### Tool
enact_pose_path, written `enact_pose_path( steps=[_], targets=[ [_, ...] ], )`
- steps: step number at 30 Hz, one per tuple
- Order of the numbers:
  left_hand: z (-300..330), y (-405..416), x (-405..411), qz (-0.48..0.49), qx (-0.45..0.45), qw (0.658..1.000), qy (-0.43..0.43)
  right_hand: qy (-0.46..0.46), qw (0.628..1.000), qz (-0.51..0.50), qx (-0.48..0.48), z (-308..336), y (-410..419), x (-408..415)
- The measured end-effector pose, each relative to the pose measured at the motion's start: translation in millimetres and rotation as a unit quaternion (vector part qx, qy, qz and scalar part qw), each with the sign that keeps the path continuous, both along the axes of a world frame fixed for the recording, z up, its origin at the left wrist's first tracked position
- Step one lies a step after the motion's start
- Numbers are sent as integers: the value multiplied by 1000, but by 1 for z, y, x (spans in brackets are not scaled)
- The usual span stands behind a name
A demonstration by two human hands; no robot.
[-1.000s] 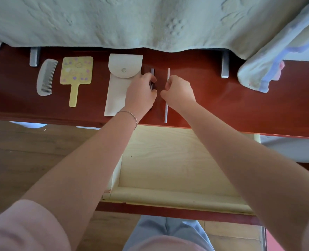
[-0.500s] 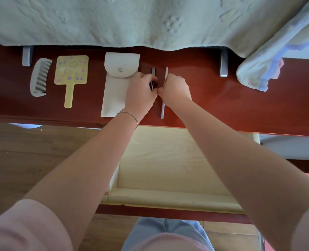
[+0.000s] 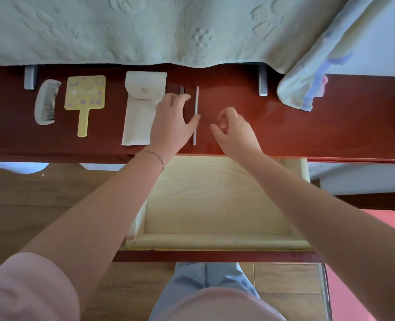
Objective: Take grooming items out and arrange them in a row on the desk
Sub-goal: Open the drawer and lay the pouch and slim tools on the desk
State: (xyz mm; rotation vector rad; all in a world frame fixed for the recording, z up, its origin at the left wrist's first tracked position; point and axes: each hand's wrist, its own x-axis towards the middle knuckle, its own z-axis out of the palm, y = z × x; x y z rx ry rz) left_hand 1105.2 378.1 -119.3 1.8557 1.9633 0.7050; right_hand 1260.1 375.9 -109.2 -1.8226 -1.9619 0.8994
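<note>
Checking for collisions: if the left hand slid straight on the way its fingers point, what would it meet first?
Probably the short dark stick already under the left hand's fingertips; beyond it, bare red-brown desk, then the pale quilted bedspread's edge. Depth is unclear.

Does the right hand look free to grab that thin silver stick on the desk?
Probably yes. The right hand hovers just beside the silver stick, holding nothing. Only the left hand's thumb touches the stick midway; its ends lie bare.

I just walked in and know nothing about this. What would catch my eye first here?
Probably the neat row on the dark red desk: a white comb at far left, then a yellow hand mirror, a cream pouch and two thin sticks. The left hand lies over the dark stick and touches the silver stick; the right hand hovers loosely beside it. Below them is an open pale wooden drawer.
</note>
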Motion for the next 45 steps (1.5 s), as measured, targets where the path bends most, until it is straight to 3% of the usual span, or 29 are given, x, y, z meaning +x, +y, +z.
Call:
enact_pose_path(
  steps=[4,9,13,17,20,27,32,45],
  targets=[
    [-6,-48,-2,-93,67,991,74,-80,984,154,41,-6,-60,34],
    [-21,-120,-11,-239,8,962,135,-232,923,306,-5,-24,-118,74],
    [-38,-174,-21,-343,-56,912,220,-293,885,362,-15,-39,-155,96],
    [-55,-209,-28,-389,-90,875,275,-312,883,351,6,-54,-182,114],
    [-60,-218,-30,-387,-91,867,300,-327,872,363,13,-59,-191,124],
    [-54,-213,-34,-370,-64,867,328,-336,886,317,40,-54,-191,129],
    [-51,-200,-37,-323,-53,888,323,-358,886,287,68,-55,-175,128],
    [-43,-139,-45,-249,-31,904,346,-395,878,239,130,-49,-114,117]
  ],
)
